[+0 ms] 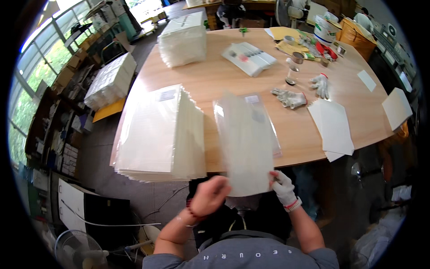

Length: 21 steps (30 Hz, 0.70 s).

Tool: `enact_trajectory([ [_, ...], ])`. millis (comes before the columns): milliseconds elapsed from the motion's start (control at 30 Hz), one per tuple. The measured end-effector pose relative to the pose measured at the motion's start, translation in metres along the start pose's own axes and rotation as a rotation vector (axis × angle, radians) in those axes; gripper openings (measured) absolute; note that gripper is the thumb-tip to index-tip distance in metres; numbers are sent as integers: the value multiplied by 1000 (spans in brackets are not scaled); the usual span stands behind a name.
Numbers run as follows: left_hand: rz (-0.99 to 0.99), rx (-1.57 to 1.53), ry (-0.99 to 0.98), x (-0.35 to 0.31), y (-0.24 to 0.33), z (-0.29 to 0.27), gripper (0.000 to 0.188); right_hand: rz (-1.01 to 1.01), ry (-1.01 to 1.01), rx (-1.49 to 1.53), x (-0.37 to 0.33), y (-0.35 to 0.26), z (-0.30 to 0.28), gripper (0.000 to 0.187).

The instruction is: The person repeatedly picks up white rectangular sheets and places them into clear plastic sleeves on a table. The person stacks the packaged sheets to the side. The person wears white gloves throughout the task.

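Observation:
A cream-white sheet [248, 152] lies over the table's near edge, its lower end overhanging toward me. Around or beneath its upper part is a clear plastic sleeve [274, 134] with a small label; which of the two I cannot tell. My left hand [209, 196], bare with a red bead bracelet, is curled closed at the sheet's lower left edge. At the lower right edge, my right hand [283, 189], in a white glove with fingertips showing, pinches the sheet. A tall stack of sleeved white sheets [148, 130] stands just left of it.
Right of the sheet lie white gloves [289, 97] and fanned white cards [332, 125]. Farther back are a clear jar [292, 76], a plastic-wrapped pile [249, 58], a wrapped block [183, 38] and a white bucket [325, 29]. A fan [78, 251] stands at lower left.

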<state>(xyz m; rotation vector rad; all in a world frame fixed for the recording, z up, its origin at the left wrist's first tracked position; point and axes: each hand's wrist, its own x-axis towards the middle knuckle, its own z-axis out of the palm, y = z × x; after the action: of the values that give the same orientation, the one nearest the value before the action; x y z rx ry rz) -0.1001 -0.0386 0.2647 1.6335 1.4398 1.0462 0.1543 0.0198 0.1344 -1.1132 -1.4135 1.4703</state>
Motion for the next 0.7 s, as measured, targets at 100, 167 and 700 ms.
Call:
enact_trajectory([
  [100, 29, 57, 446, -26, 7, -95, 11, -175, -156, 42, 50, -69, 78, 37],
  [167, -17, -37, 683, -41, 2, -162, 8, -34, -360, 164, 73, -131, 133, 34],
  [700, -119, -100, 771, -70, -155, -250, 34, -603, -88, -622, 84, -23, 110, 11],
])
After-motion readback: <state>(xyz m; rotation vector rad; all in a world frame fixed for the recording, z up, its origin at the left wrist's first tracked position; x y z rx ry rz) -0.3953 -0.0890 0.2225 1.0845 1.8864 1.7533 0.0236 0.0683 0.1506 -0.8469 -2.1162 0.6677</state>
